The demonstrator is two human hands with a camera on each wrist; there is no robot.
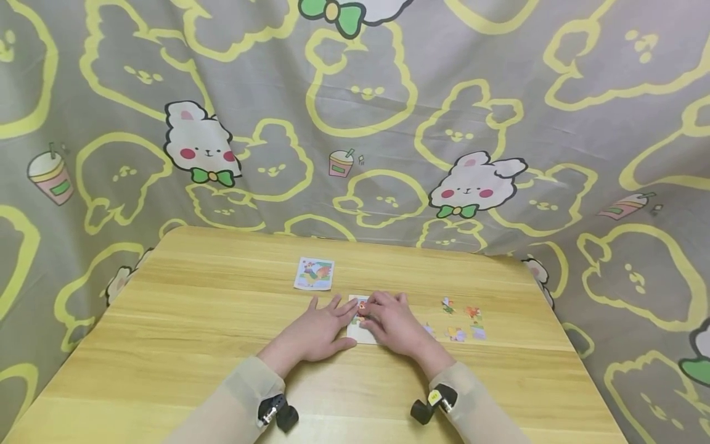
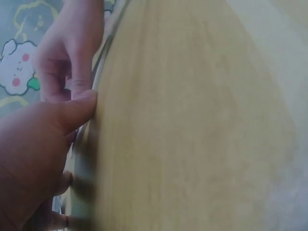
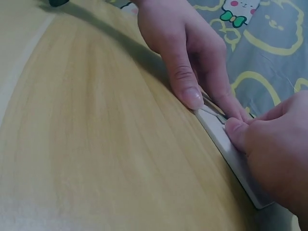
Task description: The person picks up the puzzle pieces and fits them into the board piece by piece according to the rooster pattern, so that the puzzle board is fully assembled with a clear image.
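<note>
White board flat on the wood-grained table, between both hands and partly covered by them. Apparently only part filled: coloured pieces in the upper portion, bare white below, exact count hidden under fingers. Left to set in, by the look of it: several loose pieces scattered on the right, beside and beyond the right wrist. Beyond the board and to its left, a small picture card, touched by neither hand. Left hand with grip spread wide and fingers mostly straight, touching the board at its left edge, with no clear hold on anything. Right hand over the board, with grip nearly drawn together and fingers bent down at the coloured pieces; impossible to tell whether pinching one or merely pressing.
</note>
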